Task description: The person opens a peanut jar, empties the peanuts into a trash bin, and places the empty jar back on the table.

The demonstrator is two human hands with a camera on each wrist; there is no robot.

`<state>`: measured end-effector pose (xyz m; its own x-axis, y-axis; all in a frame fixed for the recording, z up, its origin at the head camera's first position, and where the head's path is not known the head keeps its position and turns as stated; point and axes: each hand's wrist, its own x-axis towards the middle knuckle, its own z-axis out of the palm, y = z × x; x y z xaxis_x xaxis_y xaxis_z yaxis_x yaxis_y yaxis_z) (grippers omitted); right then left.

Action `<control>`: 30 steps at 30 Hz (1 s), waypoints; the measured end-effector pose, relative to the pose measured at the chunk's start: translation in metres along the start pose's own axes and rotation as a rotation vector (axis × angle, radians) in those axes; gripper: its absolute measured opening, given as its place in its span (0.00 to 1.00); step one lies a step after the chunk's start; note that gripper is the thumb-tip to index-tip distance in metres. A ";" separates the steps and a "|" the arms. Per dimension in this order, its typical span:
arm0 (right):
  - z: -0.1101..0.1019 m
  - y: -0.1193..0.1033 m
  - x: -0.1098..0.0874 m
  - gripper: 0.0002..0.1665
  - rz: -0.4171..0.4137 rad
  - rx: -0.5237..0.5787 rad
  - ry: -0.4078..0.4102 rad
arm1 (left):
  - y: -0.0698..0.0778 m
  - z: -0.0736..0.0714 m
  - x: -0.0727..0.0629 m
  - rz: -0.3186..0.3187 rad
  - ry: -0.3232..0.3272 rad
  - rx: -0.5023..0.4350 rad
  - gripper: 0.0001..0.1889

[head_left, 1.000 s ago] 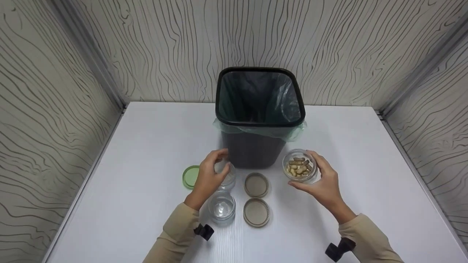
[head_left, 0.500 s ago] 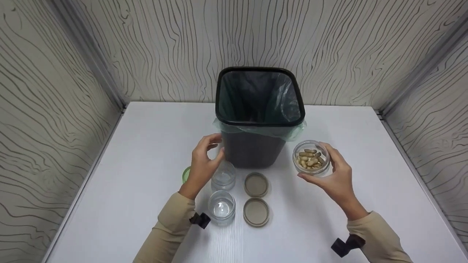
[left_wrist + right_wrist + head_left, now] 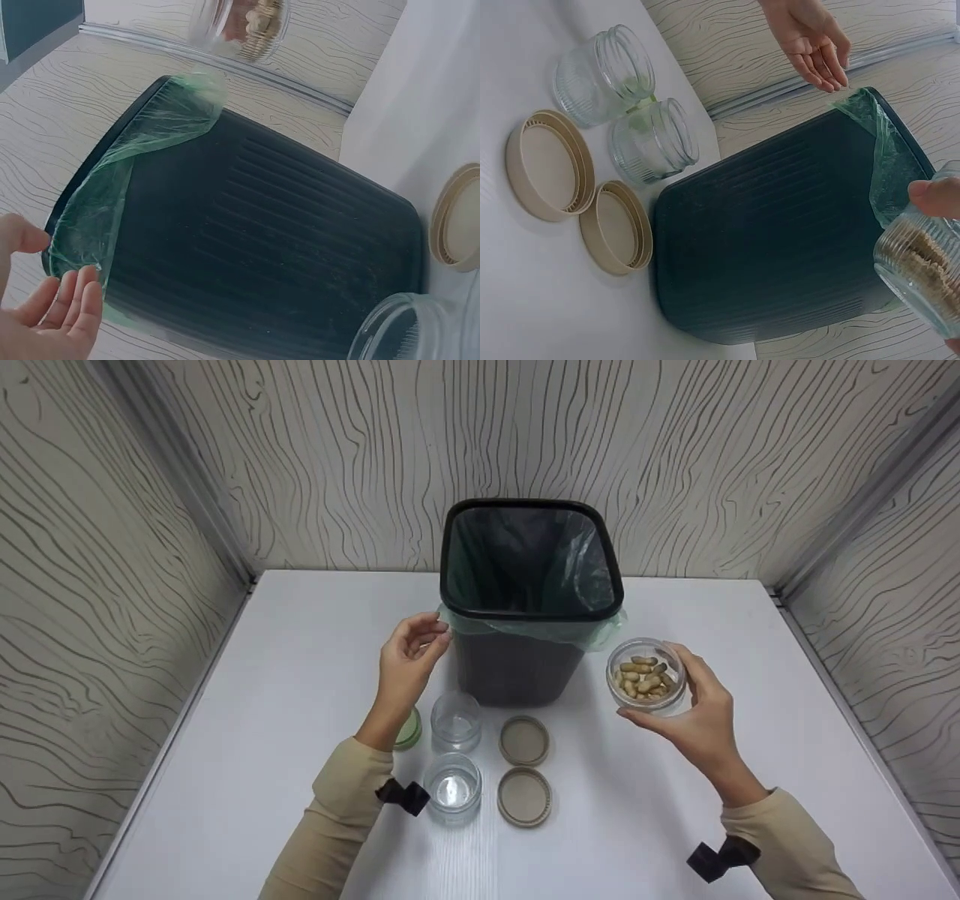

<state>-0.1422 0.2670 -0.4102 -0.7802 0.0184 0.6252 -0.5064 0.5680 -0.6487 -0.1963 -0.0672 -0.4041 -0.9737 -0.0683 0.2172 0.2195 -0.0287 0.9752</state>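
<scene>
My right hand [image 3: 701,705] grips a clear glass jar [image 3: 613,658] of unshelled peanuts [image 3: 646,679], thumb and fingers around its side. The jar is held up to the right of a dark trash bin [image 3: 517,667] lined with a green bag [image 3: 517,628]. My left hand [image 3: 409,660] hovers by the bin's left side, fingers loosely bent and nothing in them. In the left wrist view its fingertips [image 3: 90,296] are close to the bag's edge; contact cannot be told. The right wrist view shows peanuts [image 3: 926,259] through the jar's ribbed glass.
Two glass jars [image 3: 456,718] without lids stand in front of the bin. Two beige lids [image 3: 524,741] lie to their right, inner sides up. A green lid [image 3: 409,730] is partly hidden by my left forearm. Patterned walls [image 3: 360,465] enclose the white table [image 3: 292,660].
My left hand has moved from above the jars up and left, toward the bin's upper side. My right hand has carried the peanut jar right and slightly farther away.
</scene>
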 end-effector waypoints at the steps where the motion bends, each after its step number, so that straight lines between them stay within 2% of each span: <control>1: 0.000 -0.001 0.001 0.56 -0.006 0.004 0.003 | 0.001 0.000 0.002 -0.019 -0.001 -0.016 0.19; 10: -0.002 -0.005 0.006 0.56 -0.006 0.009 0.006 | 0.009 0.003 0.019 -0.174 0.026 -0.195 0.16; 18: -0.003 -0.008 0.012 0.56 -0.025 -0.004 -0.003 | 0.018 0.006 0.033 -0.282 0.079 -0.233 0.14; 27: -0.005 -0.010 0.017 0.56 -0.044 0.006 0.002 | 0.023 0.012 0.045 -0.340 0.105 -0.271 0.13; 30: -0.005 -0.008 0.018 0.56 -0.061 0.007 0.011 | 0.022 0.013 0.046 -0.364 0.108 -0.314 0.12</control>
<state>-0.1500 0.2669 -0.3913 -0.7439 -0.0066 0.6682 -0.5551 0.5629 -0.6124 -0.2373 -0.0583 -0.3720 -0.9825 -0.1003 -0.1567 -0.1097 -0.3678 0.9234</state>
